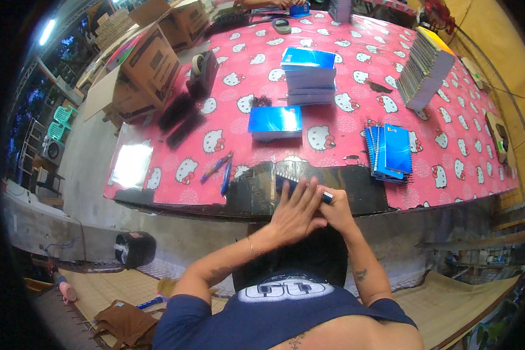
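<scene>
My left hand (297, 207) lies flat with its fingers stretched out, over a dark blue notebook (282, 183) at the table's near edge. Most of that notebook is hidden under the hand. Right beside it, my right hand (339, 211) is closed around a dark blue object with a pale band (328, 198); its kind is hidden by the fingers. To the left of my hands lie a pair of pliers (216, 167) and a slim blue tool (226, 178). A short stack of blue notebooks (276, 121) stands just beyond my hands.
A taller stack of blue notebooks (309, 76) stands farther back. Spiral notebooks (389, 151) lie to the right, below a tall coil-bound pile (424, 70). Black coils (184, 122), a tape dispenser (201, 74) and a cardboard box (146, 73) are at left. Another person's hands (283, 3) show at the far edge.
</scene>
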Demonstrator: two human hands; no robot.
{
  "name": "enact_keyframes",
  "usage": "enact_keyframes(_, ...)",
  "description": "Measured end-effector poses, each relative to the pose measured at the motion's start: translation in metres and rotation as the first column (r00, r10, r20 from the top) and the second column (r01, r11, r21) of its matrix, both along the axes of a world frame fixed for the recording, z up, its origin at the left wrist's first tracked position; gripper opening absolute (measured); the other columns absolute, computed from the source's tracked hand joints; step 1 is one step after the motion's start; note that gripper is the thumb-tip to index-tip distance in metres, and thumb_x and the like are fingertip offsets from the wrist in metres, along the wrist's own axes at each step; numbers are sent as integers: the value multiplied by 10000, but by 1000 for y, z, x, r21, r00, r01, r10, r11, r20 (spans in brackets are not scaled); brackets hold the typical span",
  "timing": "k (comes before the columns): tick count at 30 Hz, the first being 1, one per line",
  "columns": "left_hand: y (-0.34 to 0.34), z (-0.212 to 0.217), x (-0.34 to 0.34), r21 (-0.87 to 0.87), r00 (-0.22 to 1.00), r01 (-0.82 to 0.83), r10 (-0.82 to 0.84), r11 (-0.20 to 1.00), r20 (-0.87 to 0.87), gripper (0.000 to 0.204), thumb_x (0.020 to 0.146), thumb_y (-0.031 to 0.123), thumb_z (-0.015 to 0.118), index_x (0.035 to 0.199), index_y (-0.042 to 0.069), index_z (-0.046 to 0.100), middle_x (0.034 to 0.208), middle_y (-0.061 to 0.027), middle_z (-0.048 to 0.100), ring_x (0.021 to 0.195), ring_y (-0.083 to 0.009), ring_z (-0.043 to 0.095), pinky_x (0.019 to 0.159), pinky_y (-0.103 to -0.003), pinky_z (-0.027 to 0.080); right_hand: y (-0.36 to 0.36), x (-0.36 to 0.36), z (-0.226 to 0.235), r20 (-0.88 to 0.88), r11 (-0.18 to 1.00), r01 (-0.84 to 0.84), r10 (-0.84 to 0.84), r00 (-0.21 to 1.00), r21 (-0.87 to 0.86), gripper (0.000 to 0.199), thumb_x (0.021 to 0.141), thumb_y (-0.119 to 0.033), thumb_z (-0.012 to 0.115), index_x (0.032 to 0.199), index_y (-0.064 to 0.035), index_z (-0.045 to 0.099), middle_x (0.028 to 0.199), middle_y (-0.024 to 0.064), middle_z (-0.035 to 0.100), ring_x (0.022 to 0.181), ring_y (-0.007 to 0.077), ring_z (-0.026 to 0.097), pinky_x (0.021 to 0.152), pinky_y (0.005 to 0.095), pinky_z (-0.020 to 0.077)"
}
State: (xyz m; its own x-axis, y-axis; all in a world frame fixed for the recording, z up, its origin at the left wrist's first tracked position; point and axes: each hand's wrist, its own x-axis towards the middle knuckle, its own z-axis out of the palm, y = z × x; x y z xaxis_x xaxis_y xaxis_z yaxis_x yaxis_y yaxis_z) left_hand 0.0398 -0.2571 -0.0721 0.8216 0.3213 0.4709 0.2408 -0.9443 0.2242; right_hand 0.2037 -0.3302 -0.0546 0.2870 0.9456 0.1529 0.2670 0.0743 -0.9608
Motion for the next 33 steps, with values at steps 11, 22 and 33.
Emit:
enact_keyframes(11,-27,24,2,-279,982,54,0,959,189,803,1022,497,448,1554,-56,214,1612,-307,187,1522,-428,145,1217,-553,66,4,-10,0,-156,981,189,-194,969,-42,330,830,-73,725,1142,31,698,883,135,726,857,143,677,794,323,544)
enact_keyframes(22,51,51,-3,-754,951,272,-45,597,307,449,900,60,546,1343,-13,528,1214,-211,628,1106,-324,639,975,-403,476,6,-10,88,865,955,9,-273,421,297,391,859,-251,745,1229,-138,681,1180,107,646,1116,262,597,1000,449,412)
enact_keyframes(33,118,33,-124,74,817,-529,531,845,-225,569,957,331,618,1443,72,475,1345,-247,522,1250,-429,482,1038,-540,387,29,-16,67,769,965,113,-258,585,237,196,864,-195,729,1047,-126,712,912,38,703,713,266,671,647,378,521)
